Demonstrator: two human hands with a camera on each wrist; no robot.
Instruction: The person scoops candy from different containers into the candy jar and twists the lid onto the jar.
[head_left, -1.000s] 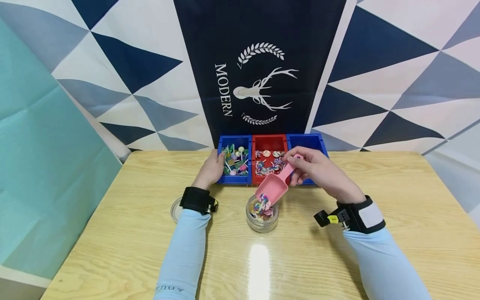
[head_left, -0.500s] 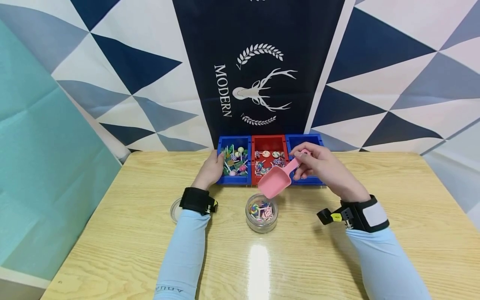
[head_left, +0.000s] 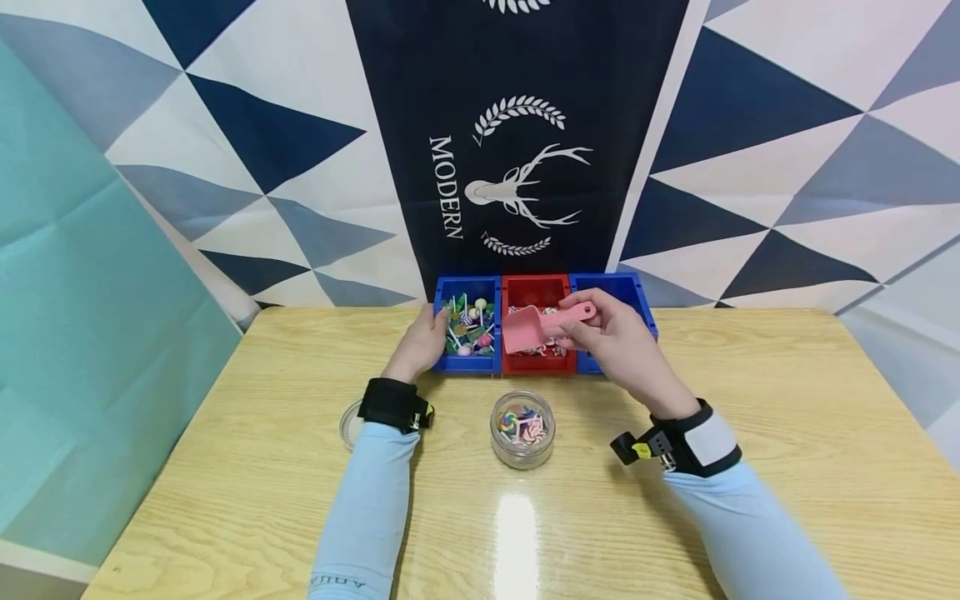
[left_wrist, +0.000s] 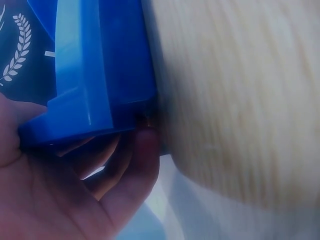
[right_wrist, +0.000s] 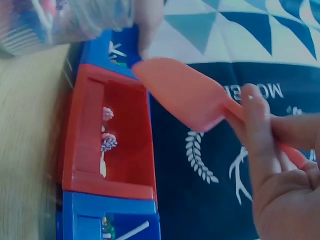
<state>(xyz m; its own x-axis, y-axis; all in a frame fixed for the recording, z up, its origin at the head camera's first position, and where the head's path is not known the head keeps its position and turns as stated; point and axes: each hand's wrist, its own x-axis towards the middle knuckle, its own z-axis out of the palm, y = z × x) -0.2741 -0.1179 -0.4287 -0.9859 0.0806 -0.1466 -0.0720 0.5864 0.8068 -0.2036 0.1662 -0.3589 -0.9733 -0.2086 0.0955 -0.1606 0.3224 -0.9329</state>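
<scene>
At the wood-grain tabletop's (head_left: pixel 262 467) far edge, below a geometric backdrop (head_left: pixel 787 183), the left hand (head_left: pixel 420 342) is gripping the leftmost blue bin (head_left: pixel 467 364); the right hand (head_left: pixel 618 333) is holding a pink scoop (head_left: pixel 525 331) over the red bin (head_left: pixel 536 365). A jar (head_left: pixel 522 456) is standing in from that edge.

Light-blue sleeves (head_left: pixel 363 517), dark lettering (head_left: pixel 337 582) on left; black wristbands (head_left: pixel 388 403), yellow tags (head_left: pixel 641 450), white patch (head_left: pixel 711 439) on right.

Patterned sheets (head_left: pixel 480 142) behind the table (head_left: pixel 600 533) suggest a studio
</scene>
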